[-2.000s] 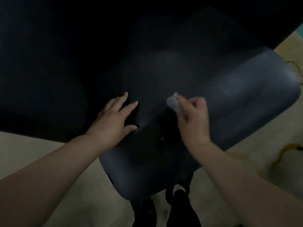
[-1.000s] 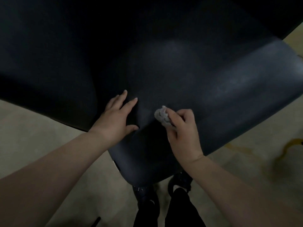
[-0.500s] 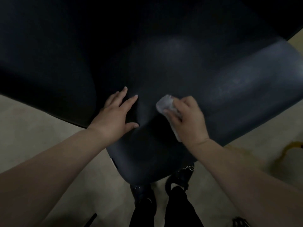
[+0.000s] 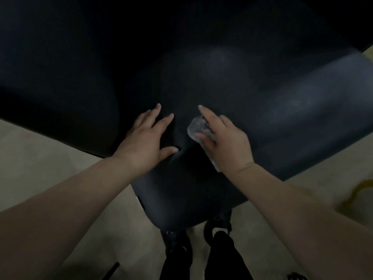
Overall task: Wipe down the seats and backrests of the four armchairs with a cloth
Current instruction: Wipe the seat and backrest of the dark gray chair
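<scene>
Dim shot; the armchair [image 4: 201, 81] is a near-black mass filling the top and middle, edges cut off at top, left and right, so seat vs. backrest is hard to tell apart; a paler band of upholstery runs to the right edge, w/ a faint sheen near centre. The cloth [image 4: 196, 126] is mostly hidden under the right hand [image 4: 226, 146]; only a crumpled grey-white wad shows by the thumb, plus a thin strip at the heel of the palm; its long axis runs from upper left to lower right, along the hand. It lies on the dark surface near frame centre. Right hand presses it down, forefinger straight and pointing up-left, thumb laid over the wad; the other fingers are out of sight, so whether they curl round the cloth can't be told. Left hand [image 4: 147, 142] lies flat on the chair just left of it, fingers straight and spread, holding nothing; the two hands are near but apart. Below, pale floor [image 4: 40, 158]; dark legs and shoes [image 4: 217, 226] at bottom, partly under the chair's edge; a yellow shape at far right is cut off, blurred.
</scene>
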